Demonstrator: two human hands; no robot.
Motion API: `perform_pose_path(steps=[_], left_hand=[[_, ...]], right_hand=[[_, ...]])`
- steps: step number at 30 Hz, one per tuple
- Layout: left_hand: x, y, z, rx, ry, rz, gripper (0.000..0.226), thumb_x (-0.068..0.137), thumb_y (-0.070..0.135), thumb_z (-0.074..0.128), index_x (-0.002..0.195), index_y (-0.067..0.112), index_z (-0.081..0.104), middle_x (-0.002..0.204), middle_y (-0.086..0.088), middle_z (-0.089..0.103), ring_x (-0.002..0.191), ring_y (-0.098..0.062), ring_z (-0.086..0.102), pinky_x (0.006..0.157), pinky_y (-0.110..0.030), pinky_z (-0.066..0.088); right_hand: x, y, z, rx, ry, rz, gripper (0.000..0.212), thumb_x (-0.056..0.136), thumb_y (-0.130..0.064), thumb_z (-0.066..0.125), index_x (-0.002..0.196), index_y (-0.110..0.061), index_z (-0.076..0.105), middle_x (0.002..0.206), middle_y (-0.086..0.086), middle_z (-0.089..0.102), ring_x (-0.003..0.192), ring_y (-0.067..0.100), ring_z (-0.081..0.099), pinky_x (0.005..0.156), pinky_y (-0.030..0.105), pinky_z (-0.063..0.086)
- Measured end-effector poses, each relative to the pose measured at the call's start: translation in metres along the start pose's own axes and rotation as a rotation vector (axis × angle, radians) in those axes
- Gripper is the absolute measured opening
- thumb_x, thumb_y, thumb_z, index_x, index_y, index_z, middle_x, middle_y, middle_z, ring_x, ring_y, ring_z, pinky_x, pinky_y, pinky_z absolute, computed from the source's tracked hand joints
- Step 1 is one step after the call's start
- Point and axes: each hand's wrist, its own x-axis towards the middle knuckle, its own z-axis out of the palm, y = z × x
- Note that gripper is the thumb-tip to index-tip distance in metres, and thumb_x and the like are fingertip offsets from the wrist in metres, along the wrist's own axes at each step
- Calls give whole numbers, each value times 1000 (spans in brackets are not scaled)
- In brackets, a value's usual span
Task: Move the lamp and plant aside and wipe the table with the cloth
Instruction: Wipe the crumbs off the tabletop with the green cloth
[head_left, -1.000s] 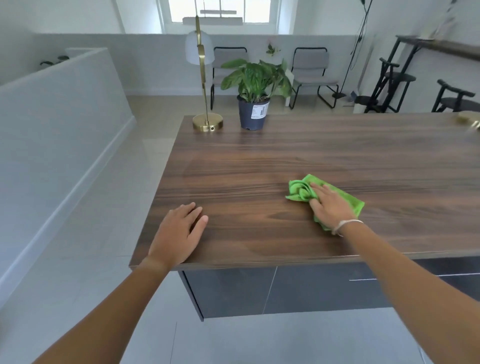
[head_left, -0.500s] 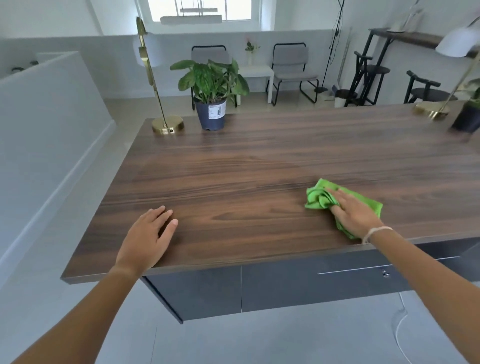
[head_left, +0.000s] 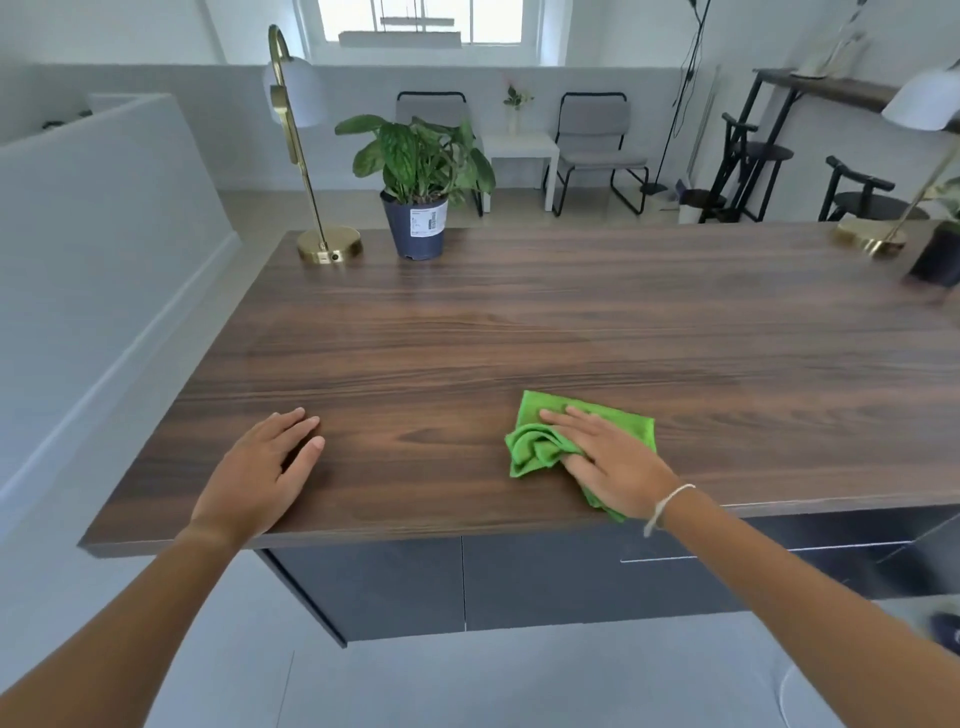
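A dark wooden table (head_left: 519, 332) fills the view. At its far left corner stand a brass lamp (head_left: 328, 244) with a white shade and, right beside it, a potted plant (head_left: 420, 228) in a dark pot. A bunched green cloth (head_left: 540, 441) lies near the front edge, right of centre. My right hand (head_left: 608, 457) presses flat on the cloth, fingers spread, thumb tucked into its folds. My left hand (head_left: 265, 467) rests palm down on the bare wood at the front left, holding nothing.
A second brass lamp (head_left: 872, 239) and a dark pot (head_left: 935, 260) stand at the table's far right edge. A low grey wall (head_left: 104, 260) runs along the left. Chairs, a small white side table and stools stand behind the table. Dark cabinet fronts sit under the tabletop.
My right hand has slid the cloth across the wood near the front edge, and it lies flatter now. The camera has turned right, bringing the second lamp into view. My left hand stays planted.
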Motion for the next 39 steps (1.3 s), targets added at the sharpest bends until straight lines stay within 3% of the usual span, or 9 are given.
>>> perform_pose_path(steps=[6,12,16,19,23,27,31,35,39], left_hand=[[0,-1,0,-7,20,-8,43,91,39,45,130,21,53,145,3,44,139,-14,29,114,-32,21],[5,-5,-4,-74,41,-2,38,93,35,41,125,21,57,141,5,48,135,-12,34,108,-22,19],[14,-24,-17,-91,1,7,40,94,39,39,124,21,58,140,6,48,132,-10,36,105,-20,19],[30,-46,-32,-51,-12,13,37,93,32,43,125,19,58,141,2,48,132,-12,37,106,-20,18],[56,-70,-41,-9,-6,29,37,93,31,45,126,20,57,141,1,49,132,-12,37,106,-18,18],[86,-88,-40,-20,19,31,39,93,36,43,126,21,57,141,4,48,133,-11,37,106,-17,18],[115,-104,-38,-20,39,50,39,94,34,41,126,20,57,141,3,48,133,-11,38,105,-17,18],[133,-113,-38,-43,45,64,40,93,36,40,123,17,59,138,0,52,130,-13,41,103,-16,20],[137,-114,-38,-66,33,66,51,88,43,33,124,17,59,139,0,51,131,-14,41,104,-17,20]], right_hand=[[90,22,-11,-77,120,391,48,94,-22,32,141,-11,29,154,4,24,142,28,19,117,39,15],[113,-80,34,-54,-13,11,49,93,-25,34,141,-17,30,154,-1,25,143,24,17,118,35,12],[68,-63,28,-14,-50,-108,67,79,-45,20,140,-22,32,149,-16,23,142,13,15,116,25,5],[64,-25,11,-1,-1,62,65,81,-45,24,140,-20,31,144,-21,19,144,13,14,115,22,5],[120,4,1,-34,129,344,48,93,-22,40,139,-9,33,152,2,28,143,24,20,117,32,12],[204,-10,11,-69,162,452,47,94,-22,35,140,-9,32,153,5,26,142,29,20,117,38,15],[263,-77,41,-58,75,247,49,93,-23,35,140,-12,31,153,2,26,142,26,20,117,34,14],[228,-118,61,1,-44,-65,57,84,-29,30,140,-19,32,148,-16,22,139,6,12,117,25,6],[210,-93,43,23,-29,-25,54,86,-26,35,140,-20,31,143,-21,21,139,5,15,109,12,2]])
